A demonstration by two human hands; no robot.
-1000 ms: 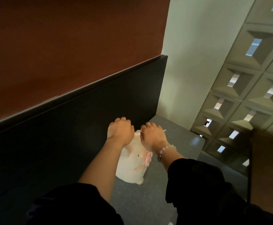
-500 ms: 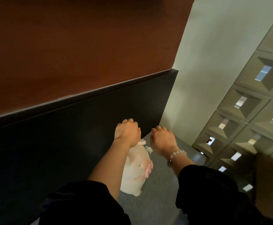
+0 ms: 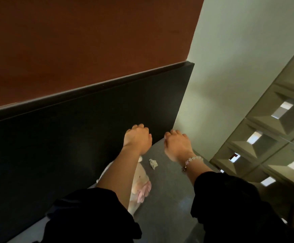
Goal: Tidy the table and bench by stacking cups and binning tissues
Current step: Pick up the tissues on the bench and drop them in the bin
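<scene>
– Starting at the grips: what are they doing?
– Both hang mid-frame, backs up, fingers curled under. The left grip (image 3: 137, 139) and right grip (image 3: 177, 144) sit side by side, apart from each other, touching nothing I can see. The palms are hidden, so I cannot tell whether either is clamped on something or just loosely curled
– What changed in the last second?
– They were bunched low over the plush toy (image 3: 141, 183). Now they sit higher in the frame, towards the far end of the worktop (image 3: 169, 199), and a crumpled tissue (image 3: 153, 163) lies in full view on it, just below and between the two wrists, near the toy's upper end
– Meaning what for the task?
– One tissue is still to be binned, I'd judge, and either grip could drop onto it. No cups or bin show here
– And further out?
– The toy lies along the black backrest (image 3: 72, 137) at left, half hidden by the left forearm. A beaded bracelet (image 3: 192, 159) circles the right wrist. A pale wall (image 3: 239, 67) and recessed square blocks (image 3: 274, 128) fill the right side
</scene>
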